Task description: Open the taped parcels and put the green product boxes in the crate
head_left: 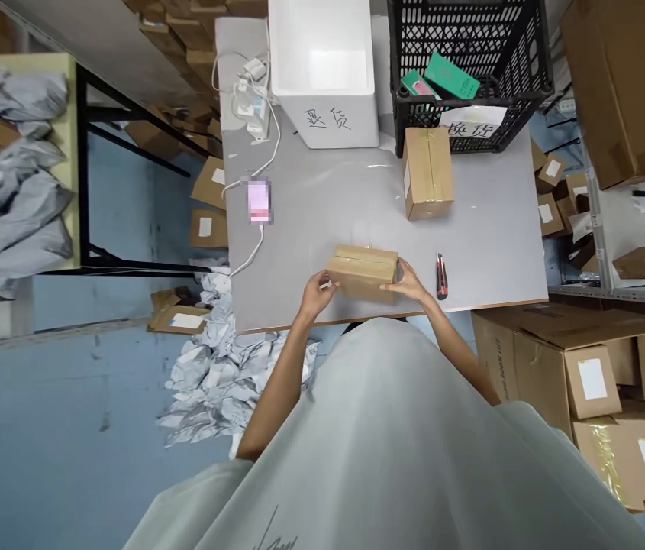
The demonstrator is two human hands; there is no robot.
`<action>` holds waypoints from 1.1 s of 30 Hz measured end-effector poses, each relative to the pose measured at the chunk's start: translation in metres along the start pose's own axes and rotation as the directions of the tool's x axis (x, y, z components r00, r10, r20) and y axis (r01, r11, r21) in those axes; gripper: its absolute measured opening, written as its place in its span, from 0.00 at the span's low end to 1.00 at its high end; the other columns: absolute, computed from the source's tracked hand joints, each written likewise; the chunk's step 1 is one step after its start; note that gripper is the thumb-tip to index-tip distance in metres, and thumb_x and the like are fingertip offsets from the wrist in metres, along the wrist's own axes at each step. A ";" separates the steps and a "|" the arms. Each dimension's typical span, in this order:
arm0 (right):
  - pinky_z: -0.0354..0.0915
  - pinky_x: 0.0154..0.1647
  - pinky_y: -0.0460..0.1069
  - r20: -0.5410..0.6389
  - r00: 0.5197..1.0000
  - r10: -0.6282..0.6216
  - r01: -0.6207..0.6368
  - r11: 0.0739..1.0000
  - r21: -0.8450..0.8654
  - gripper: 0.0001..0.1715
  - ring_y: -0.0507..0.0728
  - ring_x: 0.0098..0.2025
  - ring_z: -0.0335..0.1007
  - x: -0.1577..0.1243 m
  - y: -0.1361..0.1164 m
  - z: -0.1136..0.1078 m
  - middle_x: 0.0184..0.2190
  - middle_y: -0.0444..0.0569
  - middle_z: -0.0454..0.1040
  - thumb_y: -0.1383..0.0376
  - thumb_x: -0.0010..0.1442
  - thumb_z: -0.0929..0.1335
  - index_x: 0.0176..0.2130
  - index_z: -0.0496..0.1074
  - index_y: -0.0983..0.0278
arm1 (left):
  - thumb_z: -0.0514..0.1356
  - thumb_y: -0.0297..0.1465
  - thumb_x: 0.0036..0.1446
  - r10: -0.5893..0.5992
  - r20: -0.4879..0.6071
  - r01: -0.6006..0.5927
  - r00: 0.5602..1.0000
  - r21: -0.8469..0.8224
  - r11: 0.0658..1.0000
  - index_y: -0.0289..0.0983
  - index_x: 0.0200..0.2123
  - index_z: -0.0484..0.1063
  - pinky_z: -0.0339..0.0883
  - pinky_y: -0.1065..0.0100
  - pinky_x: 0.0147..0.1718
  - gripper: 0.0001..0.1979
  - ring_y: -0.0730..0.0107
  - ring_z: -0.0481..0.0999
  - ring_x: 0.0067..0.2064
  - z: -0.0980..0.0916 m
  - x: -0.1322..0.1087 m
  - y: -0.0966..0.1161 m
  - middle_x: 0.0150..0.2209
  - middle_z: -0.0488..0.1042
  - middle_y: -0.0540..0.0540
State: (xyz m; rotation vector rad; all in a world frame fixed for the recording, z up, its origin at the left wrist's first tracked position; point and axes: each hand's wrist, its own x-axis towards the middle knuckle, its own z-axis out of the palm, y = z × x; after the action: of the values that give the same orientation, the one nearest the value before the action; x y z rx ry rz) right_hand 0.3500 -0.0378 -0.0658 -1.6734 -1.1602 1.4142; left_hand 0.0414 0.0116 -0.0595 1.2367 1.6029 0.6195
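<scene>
A taped brown cardboard box [363, 273] is between my two hands at the front edge of the grey table [322, 206]. My left hand [318, 294] grips its left end, and my right hand [409, 283] is closed on its right end with the thumb along the near side. To the right of my right hand lies a red and black utility knife [442, 276]. A second taped box [428, 174] stands farther back, against the black crate.
At the back are a white foam bin [330, 118] and a black plastic crate [474, 111] with green boxes [451, 76] inside. A phone [259, 202] on a cable and a power strip [254, 114] lie at left. Grey mailer bags [213, 374] pile on the floor; cartons [533, 367] stack at right.
</scene>
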 end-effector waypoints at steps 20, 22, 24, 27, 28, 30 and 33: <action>0.74 0.68 0.59 -0.032 0.976 0.216 -0.182 0.887 0.425 0.46 0.67 0.65 0.79 -0.037 -0.082 -0.008 0.59 0.53 0.86 0.29 0.63 0.74 0.61 0.84 0.59 | 0.77 0.63 0.48 -0.141 0.290 0.276 0.946 -0.502 0.820 0.43 0.52 0.74 0.76 0.57 0.54 0.39 0.52 0.84 0.57 -0.023 -0.027 0.041 0.53 0.84 0.40; 0.74 0.67 0.59 -0.061 0.981 0.184 -0.142 0.898 0.416 0.48 0.66 0.66 0.78 -0.037 -0.081 -0.005 0.64 0.52 0.83 0.29 0.63 0.73 0.66 0.80 0.57 | 0.76 0.64 0.48 -0.167 0.299 0.302 0.939 -0.489 0.818 0.43 0.52 0.74 0.77 0.57 0.53 0.39 0.52 0.84 0.57 -0.025 -0.025 0.040 0.54 0.84 0.40; 0.75 0.67 0.59 -0.064 0.985 0.162 -0.124 0.911 0.394 0.49 0.65 0.67 0.78 -0.039 -0.078 -0.003 0.68 0.50 0.81 0.28 0.65 0.71 0.68 0.78 0.54 | 0.74 0.66 0.50 -0.180 0.313 0.316 0.933 -0.466 0.827 0.43 0.53 0.75 0.77 0.57 0.52 0.40 0.51 0.84 0.57 -0.026 -0.025 0.039 0.57 0.84 0.39; 0.75 0.67 0.59 -0.020 0.986 0.165 -0.149 0.930 0.336 0.51 0.65 0.66 0.79 -0.044 -0.073 -0.004 0.70 0.47 0.79 0.23 0.68 0.63 0.69 0.78 0.51 | 0.67 0.70 0.55 -0.165 0.318 0.296 0.934 -0.422 0.857 0.42 0.58 0.77 0.78 0.57 0.52 0.44 0.50 0.84 0.57 -0.029 -0.025 0.037 0.62 0.82 0.37; 0.75 0.67 0.59 -0.006 0.986 0.169 -0.158 0.935 0.316 0.52 0.65 0.65 0.80 -0.045 -0.071 -0.005 0.70 0.48 0.79 0.22 0.68 0.60 0.69 0.78 0.50 | 0.64 0.72 0.57 -0.156 0.318 0.282 0.935 -0.403 0.871 0.42 0.60 0.78 0.79 0.56 0.52 0.45 0.50 0.84 0.57 -0.031 -0.026 0.037 0.63 0.82 0.36; 0.76 0.66 0.59 0.011 0.985 0.170 -0.166 0.942 0.291 0.56 0.66 0.63 0.82 -0.047 -0.067 -0.006 0.70 0.50 0.79 0.21 0.68 0.58 0.69 0.79 0.52 | 0.58 0.73 0.61 -0.139 0.319 0.254 0.937 -0.355 0.900 0.41 0.61 0.79 0.79 0.55 0.53 0.46 0.49 0.84 0.57 -0.036 -0.027 0.036 0.63 0.82 0.34; 0.79 0.62 0.60 0.030 0.985 0.173 -0.174 0.942 0.286 0.58 0.67 0.59 0.83 -0.048 -0.060 -0.006 0.65 0.55 0.83 0.20 0.68 0.57 0.66 0.82 0.56 | 0.52 0.73 0.65 -0.108 0.312 0.201 0.944 -0.286 0.937 0.38 0.60 0.82 0.80 0.52 0.53 0.48 0.47 0.85 0.55 -0.044 -0.028 0.033 0.62 0.83 0.32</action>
State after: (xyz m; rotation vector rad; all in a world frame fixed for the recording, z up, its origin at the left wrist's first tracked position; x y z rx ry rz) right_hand 0.3418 -0.0576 0.0080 -1.5931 -0.7771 1.6098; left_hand 0.0157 0.0043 -0.0043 0.9057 1.2820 0.5378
